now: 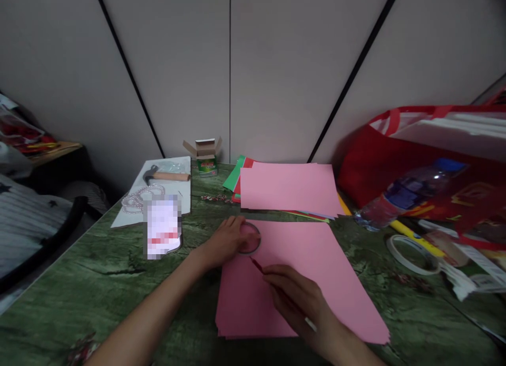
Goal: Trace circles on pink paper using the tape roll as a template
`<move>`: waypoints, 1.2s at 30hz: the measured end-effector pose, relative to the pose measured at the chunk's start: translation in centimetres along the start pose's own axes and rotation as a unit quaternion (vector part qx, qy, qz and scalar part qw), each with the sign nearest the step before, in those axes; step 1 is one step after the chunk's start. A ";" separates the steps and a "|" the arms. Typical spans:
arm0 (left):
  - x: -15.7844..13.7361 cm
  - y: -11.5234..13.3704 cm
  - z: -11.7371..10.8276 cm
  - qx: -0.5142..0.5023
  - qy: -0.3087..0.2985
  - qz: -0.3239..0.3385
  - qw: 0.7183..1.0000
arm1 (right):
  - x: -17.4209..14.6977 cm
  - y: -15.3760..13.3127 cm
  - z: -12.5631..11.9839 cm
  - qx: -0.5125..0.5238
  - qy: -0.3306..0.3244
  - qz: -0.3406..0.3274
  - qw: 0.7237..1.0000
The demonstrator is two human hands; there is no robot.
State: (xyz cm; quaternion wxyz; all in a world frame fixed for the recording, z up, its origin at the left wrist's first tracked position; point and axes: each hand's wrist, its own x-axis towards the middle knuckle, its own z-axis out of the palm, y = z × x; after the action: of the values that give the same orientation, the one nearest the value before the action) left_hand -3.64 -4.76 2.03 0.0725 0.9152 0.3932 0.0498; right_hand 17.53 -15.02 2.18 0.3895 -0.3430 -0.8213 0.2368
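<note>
A stack of pink paper sheets (308, 292) lies on the table in front of me. My left hand (227, 239) holds a round, grey-rimmed ring (259, 243) down on the stack's upper left corner; pink shows inside its rim. Its exact kind is unclear. In my right hand (296, 300) is a slim red pencil (258, 267), gripped between the fingers as for writing. The pencil's tip points up and left, close below the ring; whether it touches the paper I cannot tell.
Behind lie more coloured sheets (286, 186). At left are a phone (163, 229), a hammer (169, 176) on a white board (138, 213) and a small open box (207, 165). To the right are a tape roll (413, 255), a plastic bottle (411, 194) and a red bag (367, 160).
</note>
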 end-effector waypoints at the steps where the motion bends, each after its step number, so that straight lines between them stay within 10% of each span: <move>1: 0.0 -0.2 0.2 0.002 0.003 0.005 1.000 | 0.1 -0.3 0.2 -0.004 -0.013 -0.009 1.000; 13: 0.2 -1.3 0.6 0.015 -0.003 0.044 0.999 | 2.1 0.8 4.4 -0.136 -0.076 -0.104 0.982; 36: 0.3 -1.2 0.2 0.027 0.008 0.057 0.998 | 2.4 0.1 4.4 -0.215 -0.140 -0.084 0.963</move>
State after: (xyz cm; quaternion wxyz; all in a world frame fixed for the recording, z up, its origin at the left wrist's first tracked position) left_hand -4.25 -3.72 1.63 0.0419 0.9374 0.3421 0.0502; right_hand 12.96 -13.72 0.74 0.2059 -0.3124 -0.9250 0.0666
